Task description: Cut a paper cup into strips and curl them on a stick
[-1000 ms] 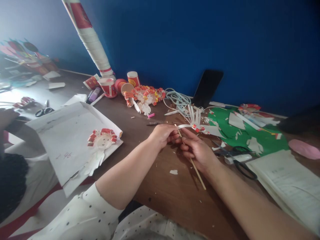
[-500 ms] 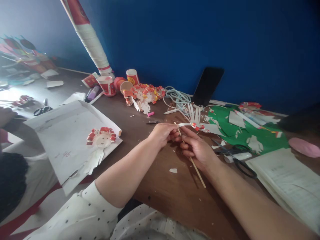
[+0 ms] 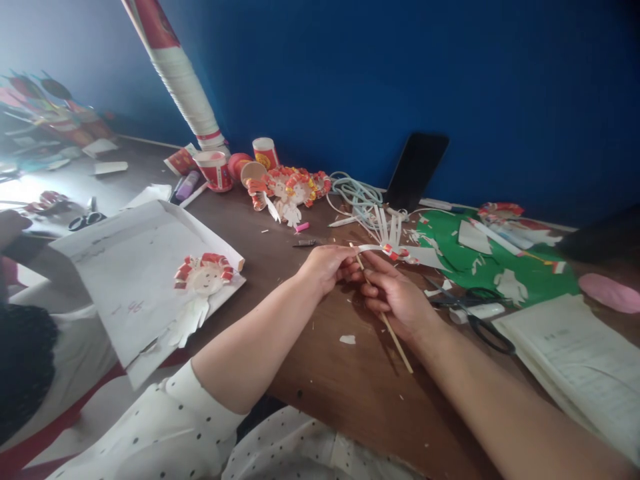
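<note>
Over the brown table my two hands meet. My left hand [image 3: 324, 268] is closed, pinching the end of a white strip of a cut paper piece [image 3: 395, 248] at a thin wooden stick. That piece has several white strips fanning upward and red-and-white curled bits at its middle. My right hand [image 3: 395, 293] is closed round the wooden stick [image 3: 399, 345], whose lower end slants down toward me. The stick's top shows just above my fingers, against the strip. My fingers hide part of the contact between stick and paper.
A paper doll with red curls [image 3: 203, 280] lies on a white envelope [image 3: 115, 267] at left. Black scissors [image 3: 487, 330], a glue tube [image 3: 480, 312] and an open notebook [image 3: 575, 353] are at right. Paper cups [image 3: 214, 170], a phone [image 3: 417, 170] and green paper [image 3: 450, 233] stand or lie behind. Another person's hand [image 3: 11, 225] is far left.
Almost nothing differs. My hands keep the same hold on strip and stick. The other person's hand at far left has shifted slightly.
</note>
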`<state>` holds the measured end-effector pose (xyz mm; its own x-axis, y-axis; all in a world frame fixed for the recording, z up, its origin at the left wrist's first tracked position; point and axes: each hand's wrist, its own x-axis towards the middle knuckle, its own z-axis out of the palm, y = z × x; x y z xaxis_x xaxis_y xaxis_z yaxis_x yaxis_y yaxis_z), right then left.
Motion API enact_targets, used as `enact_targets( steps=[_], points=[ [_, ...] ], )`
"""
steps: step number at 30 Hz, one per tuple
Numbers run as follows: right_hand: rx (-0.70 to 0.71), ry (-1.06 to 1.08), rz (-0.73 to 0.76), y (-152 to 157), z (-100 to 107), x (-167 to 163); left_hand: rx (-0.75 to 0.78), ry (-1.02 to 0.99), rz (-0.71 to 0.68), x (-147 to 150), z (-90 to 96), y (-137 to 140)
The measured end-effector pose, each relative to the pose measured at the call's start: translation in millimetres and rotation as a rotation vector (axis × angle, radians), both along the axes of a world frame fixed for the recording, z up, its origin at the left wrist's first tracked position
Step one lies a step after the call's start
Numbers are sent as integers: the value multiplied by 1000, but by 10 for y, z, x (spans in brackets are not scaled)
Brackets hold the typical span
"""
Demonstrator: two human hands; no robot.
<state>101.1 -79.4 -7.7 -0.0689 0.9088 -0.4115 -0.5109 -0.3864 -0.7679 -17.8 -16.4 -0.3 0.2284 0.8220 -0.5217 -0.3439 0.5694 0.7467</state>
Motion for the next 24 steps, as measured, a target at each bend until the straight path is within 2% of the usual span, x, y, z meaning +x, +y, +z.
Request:
enact_targets(
  steps=[13,24],
  points=[
    [21,-65,34,7,-13,20,24,32,-82,-56,21,25],
    [82,-278,45,-29,-21,-6,40,73,-107,-90,37,16]
  ],
)
